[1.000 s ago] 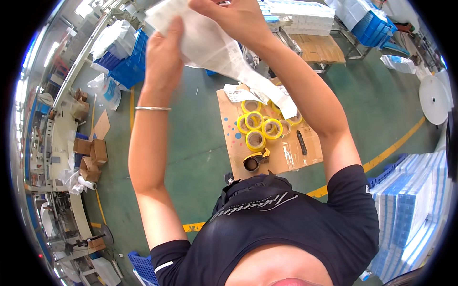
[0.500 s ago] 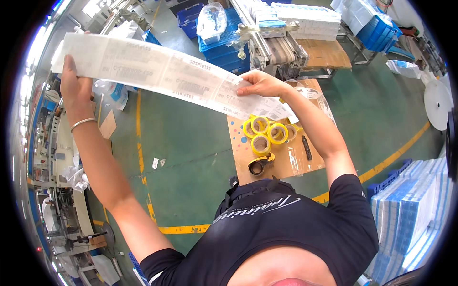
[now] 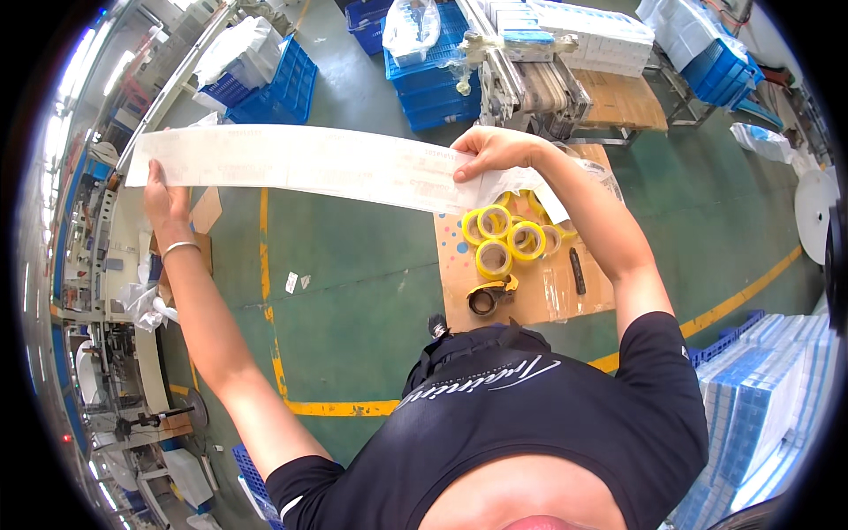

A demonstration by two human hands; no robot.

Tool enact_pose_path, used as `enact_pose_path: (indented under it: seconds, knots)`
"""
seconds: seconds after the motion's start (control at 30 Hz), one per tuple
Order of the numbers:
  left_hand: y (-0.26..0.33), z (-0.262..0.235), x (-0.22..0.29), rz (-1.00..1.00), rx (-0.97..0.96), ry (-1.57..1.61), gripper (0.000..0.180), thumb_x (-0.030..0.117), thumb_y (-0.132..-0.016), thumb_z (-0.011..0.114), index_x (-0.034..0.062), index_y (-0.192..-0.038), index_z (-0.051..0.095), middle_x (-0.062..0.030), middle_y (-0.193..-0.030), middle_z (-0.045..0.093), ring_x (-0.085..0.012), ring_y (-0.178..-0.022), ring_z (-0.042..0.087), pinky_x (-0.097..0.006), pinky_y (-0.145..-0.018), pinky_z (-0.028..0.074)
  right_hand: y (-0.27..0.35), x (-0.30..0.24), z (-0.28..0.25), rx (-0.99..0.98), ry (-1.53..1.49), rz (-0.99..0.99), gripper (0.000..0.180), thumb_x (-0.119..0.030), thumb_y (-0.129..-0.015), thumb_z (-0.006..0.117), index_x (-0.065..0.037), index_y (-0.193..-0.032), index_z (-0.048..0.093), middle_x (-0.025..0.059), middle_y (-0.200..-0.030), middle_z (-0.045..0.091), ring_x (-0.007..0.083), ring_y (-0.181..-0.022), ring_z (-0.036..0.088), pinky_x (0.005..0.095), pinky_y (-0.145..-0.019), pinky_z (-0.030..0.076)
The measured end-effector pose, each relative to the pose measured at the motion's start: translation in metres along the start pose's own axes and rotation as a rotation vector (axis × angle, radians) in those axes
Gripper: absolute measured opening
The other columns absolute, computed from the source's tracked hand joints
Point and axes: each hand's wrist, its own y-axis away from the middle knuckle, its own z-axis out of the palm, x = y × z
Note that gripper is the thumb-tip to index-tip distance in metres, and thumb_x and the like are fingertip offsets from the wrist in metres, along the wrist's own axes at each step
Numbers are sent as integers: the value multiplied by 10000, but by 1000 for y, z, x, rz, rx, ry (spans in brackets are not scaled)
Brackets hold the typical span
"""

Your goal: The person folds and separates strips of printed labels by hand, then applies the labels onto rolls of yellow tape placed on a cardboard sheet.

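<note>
A long white strip of labels (image 3: 309,163) with faint print is stretched across the view between my hands. My left hand (image 3: 166,199) grips its left end, thumb in front and the other fingers behind it. Further along, my right hand (image 3: 495,152) pinches the strip near its right part, and its loose end hangs over the cardboard-topped surface (image 3: 455,300). Below my right hand lie several yellow tape rolls (image 3: 493,258), a yellow and black tape dispenser (image 3: 484,299) and a black knife-like tool (image 3: 577,270).
Blue crates (image 3: 433,93) and a conveyor (image 3: 534,93) stand beyond the strip. Another blue crate (image 3: 287,84) with white bags is at far left. Blue-and-white stacked packs (image 3: 751,397) rise at the right. Machines (image 3: 110,291) line the left, and yellow floor lines (image 3: 344,409) cross the green floor.
My left hand has moved down and slightly right, so the strip now lies more level. My right hand keeps its pinch on the strip. The whole view has shifted slightly.
</note>
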Motion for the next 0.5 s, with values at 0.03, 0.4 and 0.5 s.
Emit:
enact_pose_path:
  seconds: [0.03,0.4,0.5]
  knots:
    - [-5,-16,-5,2,-8,21,427,164,-1039,216,-50,-1398,306,-211,-1436,383,-335,-1339,367,-475,-1148,287,-1,-2,1,0,0,1,366,-162,-814,742,36,-1105,643,57,-941,695,99,-810,637,264,-742,522]
    - [132,91,-110,233,-1117,-942,548,195,-785,763,-1,-1252,552,-172,-1292,565,-238,-1138,557,-342,-967,417,-12,-91,56,61,898,-203,362,-173,-692,746,34,-977,663,216,-870,669,347,-806,652,397,-722,509]
    - [144,108,-149,-386,-1415,-909,523,372,-781,770,0,-1118,625,-121,-976,692,-190,-917,629,-321,-836,471,-8,-110,70,11,923,-169,330,-165,-702,741,31,-955,661,212,-831,665,355,-763,650,408,-689,511]
